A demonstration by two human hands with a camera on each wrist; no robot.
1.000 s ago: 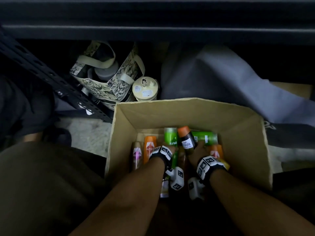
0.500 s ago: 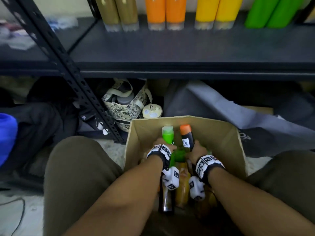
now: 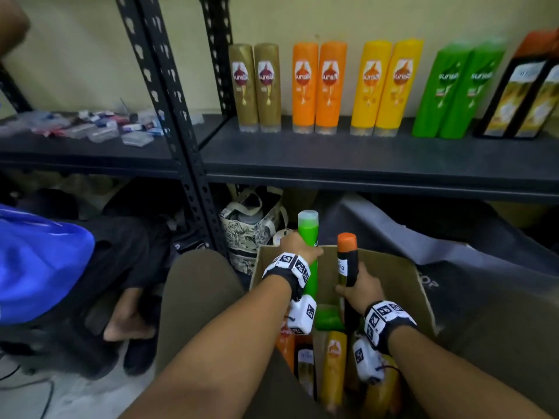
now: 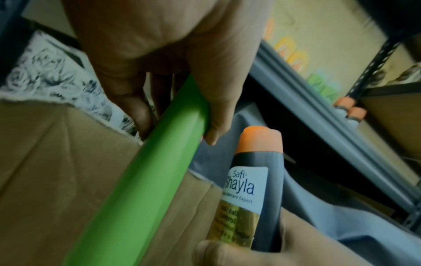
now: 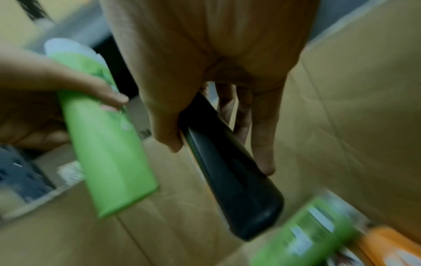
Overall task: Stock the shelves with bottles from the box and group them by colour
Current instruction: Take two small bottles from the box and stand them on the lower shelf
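Observation:
My left hand [image 3: 298, 246] grips a green bottle [image 3: 309, 237] upright above the cardboard box [image 3: 405, 276]; the left wrist view shows fingers and thumb wrapped round the green bottle [image 4: 145, 172]. My right hand [image 3: 358, 287] grips a black bottle with an orange cap [image 3: 347, 258], also held upright over the box. The right wrist view shows the black bottle [image 5: 230, 172] between thumb and fingers, with the green bottle [image 5: 104, 136] to its left. More bottles lie in the box: green [image 3: 328, 317], orange [image 3: 334, 358], yellow and black ones.
On the black shelf [image 3: 363, 152] stand pairs of bottles: gold [image 3: 255, 86], orange [image 3: 319, 86], yellow [image 3: 387, 86], green [image 3: 459, 89] and black [image 3: 526, 95]. A metal upright [image 3: 169, 116] stands left. A patterned bag [image 3: 251, 228] and grey cloth [image 3: 423, 234] lie under the shelf. A person sits at left.
Both hands have lifted their bottles up out of the box, the green one higher. The head view has tilted up, so the stocked shelf now shows.

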